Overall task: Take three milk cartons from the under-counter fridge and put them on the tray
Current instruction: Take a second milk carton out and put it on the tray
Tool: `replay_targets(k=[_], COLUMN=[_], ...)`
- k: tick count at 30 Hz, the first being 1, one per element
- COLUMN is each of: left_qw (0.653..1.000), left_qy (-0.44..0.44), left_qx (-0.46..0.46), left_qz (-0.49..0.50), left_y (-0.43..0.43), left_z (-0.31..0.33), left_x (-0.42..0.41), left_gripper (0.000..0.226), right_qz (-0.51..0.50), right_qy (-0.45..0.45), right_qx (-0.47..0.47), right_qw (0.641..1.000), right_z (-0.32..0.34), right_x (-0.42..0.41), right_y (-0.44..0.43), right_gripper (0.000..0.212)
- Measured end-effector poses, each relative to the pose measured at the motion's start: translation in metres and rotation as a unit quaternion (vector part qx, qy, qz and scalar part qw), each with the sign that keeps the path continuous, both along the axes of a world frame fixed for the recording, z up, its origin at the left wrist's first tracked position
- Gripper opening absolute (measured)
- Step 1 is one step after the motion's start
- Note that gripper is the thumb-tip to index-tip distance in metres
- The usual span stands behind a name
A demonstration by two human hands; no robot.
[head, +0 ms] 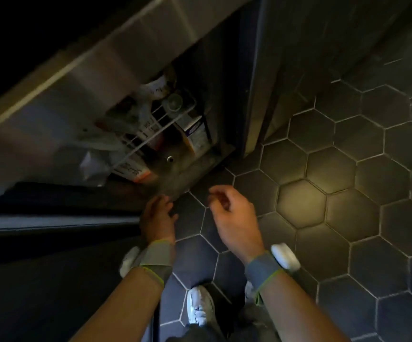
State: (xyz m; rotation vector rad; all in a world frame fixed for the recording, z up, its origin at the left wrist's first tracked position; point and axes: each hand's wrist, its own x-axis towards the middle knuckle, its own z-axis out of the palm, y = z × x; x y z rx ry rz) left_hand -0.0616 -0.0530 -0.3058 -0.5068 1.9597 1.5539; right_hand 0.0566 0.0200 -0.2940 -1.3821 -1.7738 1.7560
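The under-counter fridge [195, 166] stands open below the steel counter. On its bottom level a white and purple milk carton [195, 134] stands at the right, and a white and orange carton [135, 172] lies at the left under a white wire shelf [155, 129]. My left hand [158, 218] hovers just in front of the fridge floor, fingers apart and holding nothing. To its right, my right hand [234, 215] hangs over the floor tiles with fingers loosely curled and nothing in them. No tray is in view.
The open fridge door [51, 223] reaches toward me at the left. Plastic bags [106, 141] and a round-lidded container [172, 102] sit on the wire shelf. Dark hexagon floor tiles [335, 193] spread to the right. My white shoe [200, 304] stands below.
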Motion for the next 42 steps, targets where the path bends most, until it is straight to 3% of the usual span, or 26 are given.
replay_targets(k=[8, 14, 19, 28, 34, 39, 42], left_qw=[0.990, 0.962, 0.949, 0.944, 0.951, 0.945, 0.939], left_qy=[0.085, 0.171, 0.182, 0.178, 0.197, 0.253, 0.288], left_qx=[-0.014, 0.003, 0.004, 0.028, 0.002, -0.019, -0.042], left_qz=[0.114, 0.211, 0.257, 0.277, 0.240, 0.208, 0.183], left_y=[0.019, 0.024, 0.023, 0.048, 0.041, 0.039, 0.035], left_z=[-0.088, -0.148, -0.184, -0.198, -0.208, -0.213, -0.220], left_x=[-0.073, -0.126, -0.160, -0.185, -0.183, -0.167, -0.167], left_gripper=[0.022, 0.041, 0.055, 0.061, 0.066, 0.069, 0.074], right_qz=[0.126, 0.189, 0.220, 0.267, 0.272, 0.260, 0.275], right_qy=[0.001, 0.047, 0.093, 0.125, 0.152, 0.193, 0.180], right_qx=[0.055, 0.071, 0.073, 0.052, -0.004, -0.109, -0.109], right_qw=[0.990, 0.978, 0.968, 0.954, 0.950, 0.940, 0.938], right_z=[-0.104, -0.170, -0.198, -0.206, -0.210, -0.218, -0.228], right_x=[-0.072, -0.134, -0.193, -0.265, -0.287, -0.287, -0.284], right_y=[0.010, 0.012, 0.018, 0.029, 0.029, 0.028, 0.028], right_gripper=[0.027, 0.028, 0.024, 0.052, 0.053, 0.059, 0.067])
